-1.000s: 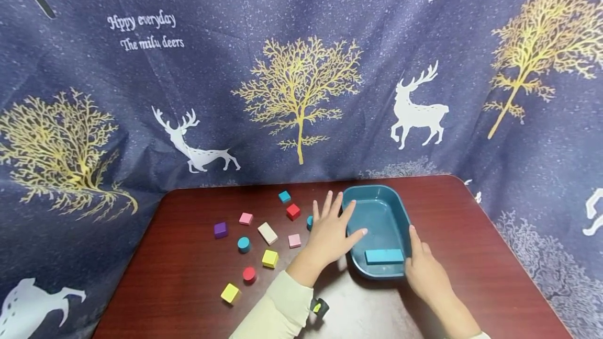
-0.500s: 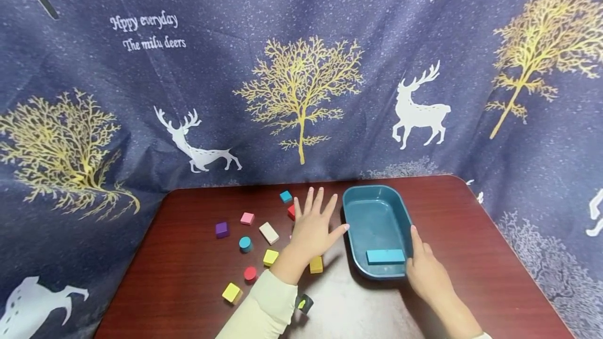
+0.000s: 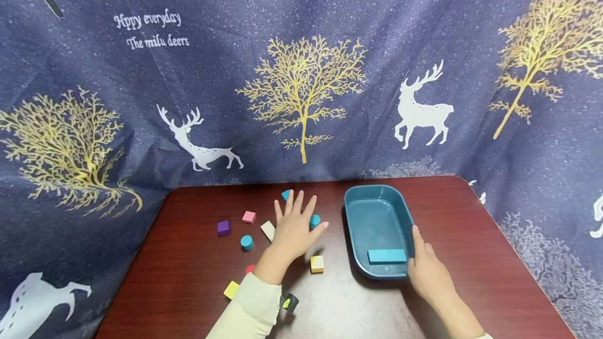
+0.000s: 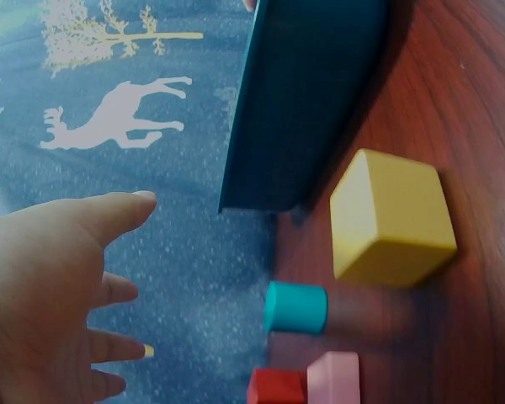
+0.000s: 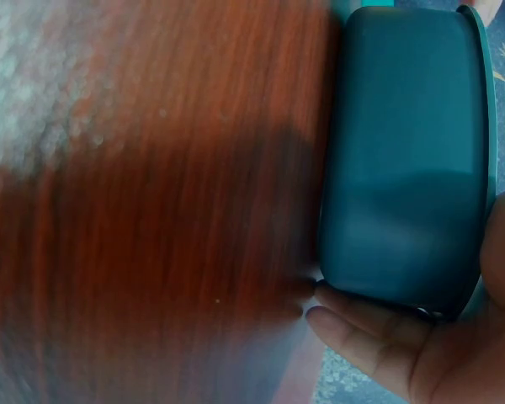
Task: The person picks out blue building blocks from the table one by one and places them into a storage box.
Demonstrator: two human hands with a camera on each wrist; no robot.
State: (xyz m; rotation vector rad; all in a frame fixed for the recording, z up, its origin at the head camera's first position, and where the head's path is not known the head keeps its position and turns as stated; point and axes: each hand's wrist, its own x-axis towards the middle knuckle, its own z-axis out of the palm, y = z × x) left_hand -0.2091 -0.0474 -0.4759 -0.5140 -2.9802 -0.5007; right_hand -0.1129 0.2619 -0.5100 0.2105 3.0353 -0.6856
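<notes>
Head view: two bare hands over a red-brown table (image 3: 476, 234), a patterned curtain (image 3: 264, 9) behind it.
Left hand (image 3: 293, 229): fingers straight and spread, above the scattered pieces, holding nothing; well apart from the right hand.
Right hand (image 3: 431, 276): grips the near right corner of the tray; the right wrist view shows the thumb at the rim and the fingers along the outer wall.
Tray (image 3: 377, 218): blue, on the table, right of the pieces.
Teal bar (image 3: 387, 256): inside the tray, lying crosswise at its near end.
Yellow cube (image 3: 317, 264): on the table between the left hand and the tray, nearer the person.
Right cylinder (image 3: 315, 221): blue, just beside the left hand's fingers in the head view.
Cream block (image 3: 267, 230): partly covered by the left hand.
Left cylinder (image 3: 247, 243): blue, left of that hand.
Pink block (image 3: 249, 217) and purple block (image 3: 223, 227): farther left, apart.
Blue block (image 3: 285, 194): near the far edge, partly behind fingertips.
Sleeve (image 3: 254, 302): pale; a red piece (image 3: 250, 269) and a second yellow cube (image 3: 231, 290) show beside it, both partly hidden.
Left wrist view: red block (image 4: 276, 387) and pale pink block (image 4: 334, 379) side by side, cut by the frame; contact cannot be told.
</notes>
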